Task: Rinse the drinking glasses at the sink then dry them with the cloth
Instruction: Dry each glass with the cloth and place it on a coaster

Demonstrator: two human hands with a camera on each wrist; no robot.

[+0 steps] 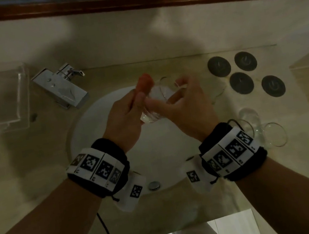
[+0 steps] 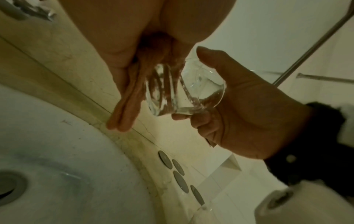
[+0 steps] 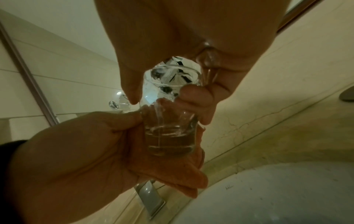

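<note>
Orange cloth (image 1: 143, 83) is what we find bunched in the left hand (image 1: 124, 117), its fingers curled round it and pressing it against the side of a clear drinking glass (image 1: 154, 104) just above the middle of the head view. The right hand (image 1: 185, 101) grips the same glass from the right of the frame, thumb and fingers wrapped round its wall and rim. Both hands meet over the white sink (image 1: 82, 129), so the glass sits between them, above the basin and clear of the counter. In the right wrist view the glass (image 3: 168, 121) stands roughly upright, thick base toward the bottom of the frame, with the cloth (image 3: 172, 174) trailing below the base. In the left wrist view the cloth (image 2: 130, 97) hangs in long folds beside and behind the glass (image 2: 184, 87). We judge the step in hand to be drying. The relation that governs the next move is the long axis of the glass: its open mouth points away from the cloth hand (blur in the head view limits certainty), so the left hand, already nearest, would need the glass turned toward it to wipe inside. More glasses (image 1: 264, 129) wait at the right edge of the head view, near four dark coasters (image 1: 239, 82); the faucet (image 1: 66, 86) sits in the upper left.
</note>
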